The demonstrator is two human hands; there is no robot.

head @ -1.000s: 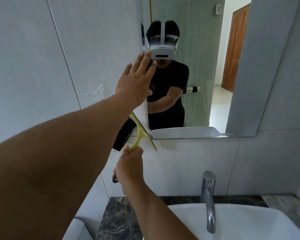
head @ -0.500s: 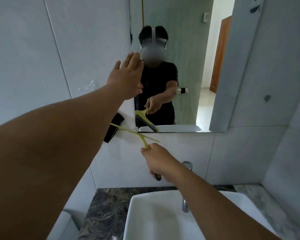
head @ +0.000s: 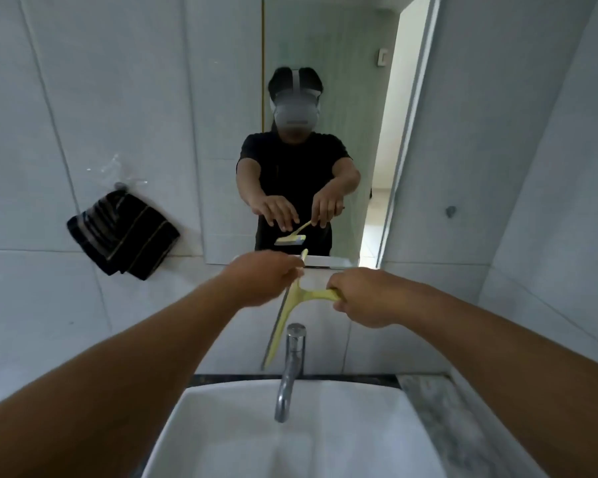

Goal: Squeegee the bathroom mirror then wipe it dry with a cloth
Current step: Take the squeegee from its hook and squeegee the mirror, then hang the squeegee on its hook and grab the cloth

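Hands meet in front of the mirror (head: 325, 98), above the sink (head: 290, 426) and tap (head: 290, 360). The right hand (head: 363, 296) wraps its fingers tight around the yellow squeegee (head: 292, 305) handle. The left hand (head: 263, 277) pinches the top end of the blade. A dark cloth (head: 121, 236) hangs on the wall, left of the mirror.

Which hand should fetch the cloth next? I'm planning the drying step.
Left. The dark cloth hangs on the wall on the left hand's side; the right hand grips the squeegee handle.
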